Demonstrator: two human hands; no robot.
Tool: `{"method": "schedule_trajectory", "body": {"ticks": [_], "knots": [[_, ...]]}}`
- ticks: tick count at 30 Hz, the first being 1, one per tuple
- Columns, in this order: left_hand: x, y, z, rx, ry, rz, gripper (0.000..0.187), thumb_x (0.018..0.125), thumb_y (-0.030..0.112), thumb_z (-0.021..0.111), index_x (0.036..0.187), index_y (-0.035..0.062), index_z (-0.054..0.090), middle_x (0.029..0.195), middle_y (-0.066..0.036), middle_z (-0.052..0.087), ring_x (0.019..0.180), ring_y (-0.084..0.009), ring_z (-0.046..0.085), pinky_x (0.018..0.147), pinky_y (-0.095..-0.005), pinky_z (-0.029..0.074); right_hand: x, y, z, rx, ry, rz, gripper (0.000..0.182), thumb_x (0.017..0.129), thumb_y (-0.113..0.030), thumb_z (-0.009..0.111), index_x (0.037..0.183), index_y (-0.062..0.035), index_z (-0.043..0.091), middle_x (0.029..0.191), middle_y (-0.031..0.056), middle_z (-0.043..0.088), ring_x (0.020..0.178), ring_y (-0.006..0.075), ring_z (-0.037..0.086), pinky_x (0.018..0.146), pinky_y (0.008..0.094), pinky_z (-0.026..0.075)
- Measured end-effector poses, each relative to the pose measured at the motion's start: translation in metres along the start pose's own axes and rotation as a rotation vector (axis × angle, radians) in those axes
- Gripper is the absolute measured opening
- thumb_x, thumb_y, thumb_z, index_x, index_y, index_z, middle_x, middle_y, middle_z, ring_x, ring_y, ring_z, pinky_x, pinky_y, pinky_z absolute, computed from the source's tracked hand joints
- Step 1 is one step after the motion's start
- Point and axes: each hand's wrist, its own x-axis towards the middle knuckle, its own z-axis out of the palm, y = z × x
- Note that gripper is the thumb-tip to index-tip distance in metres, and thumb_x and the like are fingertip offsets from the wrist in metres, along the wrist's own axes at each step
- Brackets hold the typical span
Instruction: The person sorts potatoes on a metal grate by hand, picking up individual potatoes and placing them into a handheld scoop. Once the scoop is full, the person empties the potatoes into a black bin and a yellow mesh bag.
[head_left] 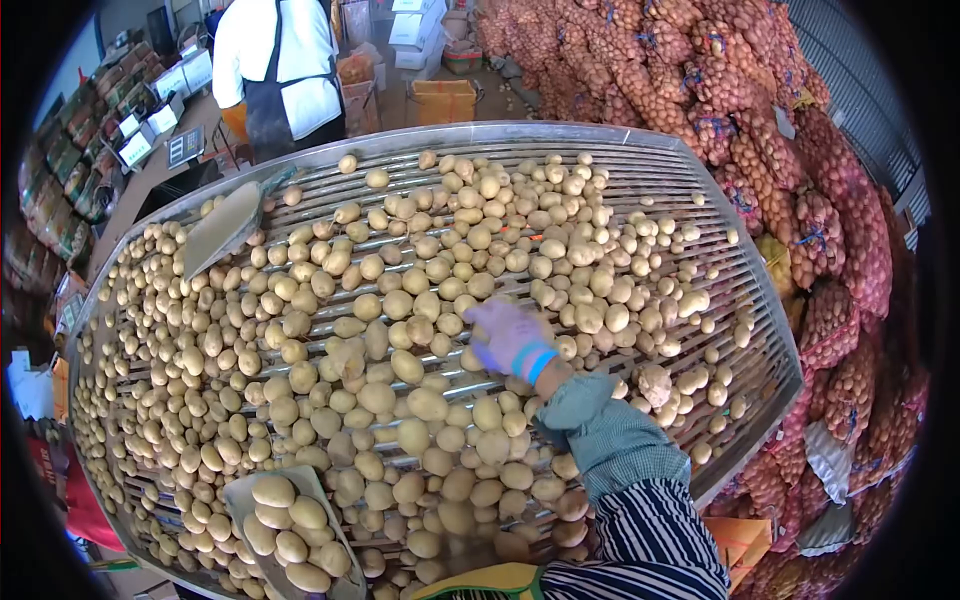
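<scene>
Many potatoes (pixel 413 437) lie spread over a slatted metal sorting table (pixel 640 150). My right hand (pixel 508 338), in a pale purple glove with a blue cuff, is over the potatoes near the middle of the table. Its fingers are smeared, so whether they hold a potato cannot be made out. A grey-green sleeve covers the forearm. My left hand does not show. At the lower left, a metal scoop (pixel 235 490) holds several large potatoes.
A flat board (pixel 222 232) rests at the table's upper left. A person (pixel 285 70) in white with a dark apron stands beyond the far edge. Red net sacks of potatoes (pixel 700 60) are piled at the right. A scale (pixel 186 147) and white boxes stand at the left.
</scene>
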Motion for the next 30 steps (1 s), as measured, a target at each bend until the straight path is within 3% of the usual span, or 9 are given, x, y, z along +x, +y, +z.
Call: {"method": "schedule_trajectory", "body": {"ticks": [1, 4, 6, 8, 12, 19, 23, 26, 30], "knots": [[-0.003, 0.002, -0.001, 0.285, 0.032, 0.148, 0.022, 0.091, 0.001, 0.042, 0.1, -0.0042, 0.062, 0.088, -0.01, 0.067, 0.077, -0.0212, 0.06, 0.069, -0.035, 0.051, -0.009, -0.005, 0.004, 0.002, 0.002, 0.0, 0.04, 0.079, -0.029, 0.063, 0.117, -0.0175, 0.061, 0.114, 0.0132, 0.056, 0.103, 0.0342, 0.057, 0.091, 0.0456, 0.047], [-0.006, 0.025, 0.013, 0.043, 0.028, 0.097, 0.025, 0.089, -0.002, 0.041, 0.098, -0.0055, 0.065, 0.089, -0.011, 0.068, 0.076, -0.0226, 0.062, 0.067, -0.0348, 0.051, -0.032, -0.011, 0.012, 0.335, -0.025, -0.089, 0.041, 0.081, -0.026, 0.065, 0.121, -0.0141, 0.06, 0.114, 0.011, 0.06, 0.106, 0.0292, 0.06, 0.093, 0.0402, 0.048], [-0.005, 0.025, 0.007, 0.414, -0.006, 0.288, 0.027, 0.087, -0.006, 0.041, 0.098, -0.0053, 0.067, 0.089, -0.012, 0.069, 0.077, -0.0217, 0.063, 0.068, -0.0319, 0.051, -0.044, 0.003, 0.016, 1.139, -0.043, -0.106, 0.046, 0.082, -0.025, 0.068, 0.123, -0.0074, 0.058, 0.11, 0.0095, 0.061, 0.102, 0.0215, 0.06, 0.088, 0.0358, 0.049], [0.001, 0.014, 0.003, 0.217, -0.064, 0.183, 0.028, 0.087, -0.005, 0.042, 0.101, -0.0031, 0.067, 0.092, -0.012, 0.069, 0.078, -0.0222, 0.063, 0.071, -0.033, 0.052, -0.053, 0.015, 0.009, 1.286, -0.105, -0.032, 0.044, 0.086, -0.027, 0.067, 0.123, -0.0035, 0.059, 0.113, 0.0061, 0.061, 0.1, 0.0136, 0.058, 0.085, 0.0283, 0.049], [0.012, 0.003, 0.015, -0.673, 0.024, -0.186, 0.013, 0.077, 0.013, 0.057, 0.081, 0.0021, 0.063, 0.081, -0.008, 0.064, 0.073, -0.0245, 0.064, 0.061, -0.0345, 0.054, -0.065, 0.049, -0.022, 1.159, 0.032, -0.003, 0.039, 0.088, -0.029, 0.065, 0.117, -0.0025, 0.063, 0.109, 0.0077, 0.065, 0.095, 0.0169, 0.062, 0.08, 0.0295, 0.051], [0.026, -0.027, -0.009, -0.378, 0.034, -0.033, 0.017, 0.08, 0.02, 0.055, 0.079, 0.004, 0.061, 0.074, -0.009, 0.063, 0.058, -0.0241, 0.061, 0.05, -0.0345, 0.053, -0.012, 0.191, -0.07, 0.272, 0.446, 0.397, 0.044, 0.086, -0.042, 0.058, 0.114, -0.0092, 0.066, 0.109, 0.0177, 0.067, 0.1, 0.0324, 0.065, 0.087, 0.0397, 0.051], [-0.006, 0.037, 0.024, -0.443, 0.05, -0.2, 0.02, 0.079, 0.024, 0.056, 0.079, 0.0049, 0.061, 0.073, -0.009, 0.063, 0.055, -0.0251, 0.061, 0.047, -0.0337, 0.052, 0.01, 0.245, -0.047, 0.14, 0.17, 0.482, 0.044, 0.087, -0.047, 0.053, 0.115, -0.0164, 0.066, 0.118, 0.0123, 0.064, 0.11, 0.033, 0.06, 0.095, 0.0429, 0.046], [-0.01, 0.042, 0.031, -0.523, 0.108, -0.192, 0.021, 0.078, 0.026, 0.056, 0.08, 0.0052, 0.062, 0.071, -0.009, 0.063, 0.054, -0.0249, 0.06, 0.047, -0.0334, 0.051, 0.004, 0.21, -0.051, 0.095, 0.279, 0.587, 0.041, 0.086, -0.048, 0.055, 0.113, -0.0193, 0.067, 0.125, 0.0093, 0.059, 0.118, 0.0307, 0.055, 0.098, 0.043, 0.044], [-0.003, 0.023, 0.014, -0.529, 0.042, -0.171, 0.019, 0.078, 0.019, 0.059, 0.082, 0.0006, 0.062, 0.076, -0.011, 0.064, 0.06, -0.0264, 0.064, 0.048, -0.0353, 0.053, -0.011, 0.177, -0.07, -0.069, 0.069, 0.378, 0.042, 0.082, -0.05, 0.06, 0.113, -0.0215, 0.065, 0.123, 0.0099, 0.055, 0.117, 0.0301, 0.055, 0.098, 0.0454, 0.043]]}}
